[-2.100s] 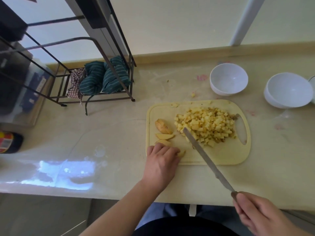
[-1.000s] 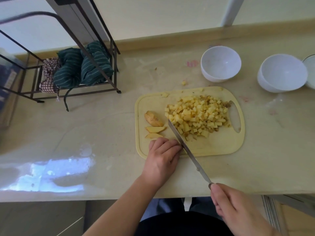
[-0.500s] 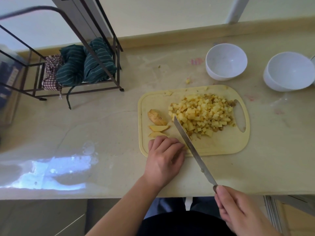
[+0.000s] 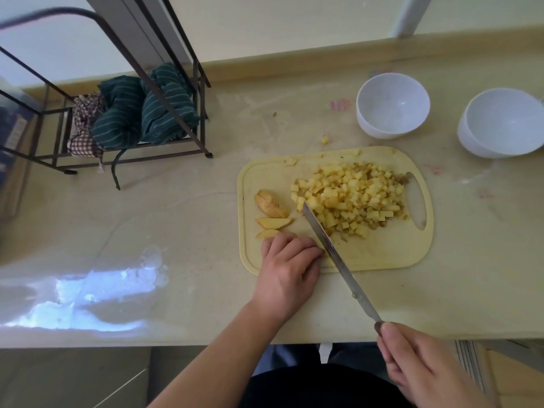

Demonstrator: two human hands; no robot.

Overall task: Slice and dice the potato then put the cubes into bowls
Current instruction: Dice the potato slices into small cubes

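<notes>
Where the counter (image 4: 176, 231) meets the wall, a wire rack (image 4: 129, 113) holds striped cloths (image 4: 141, 113). Three potato wedges (image 4: 272, 214) lie at the cutting board's (image 4: 382, 254) left end. The left hand (image 4: 287, 267), fingers curled, presses down on the board's near edge; what it covers is hidden. The knife (image 4: 332, 254) blade runs beside it, tip touching the potato cubes (image 4: 350, 198). The right hand (image 4: 421, 366) grips the handle. Two white bowls (image 4: 393, 106) (image 4: 503, 122) stand beyond.

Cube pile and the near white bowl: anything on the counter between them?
Head view: only the cutting board rim, then bare counter between the cube pile and the near white bowl. One stray cube lies off to the left.
</notes>
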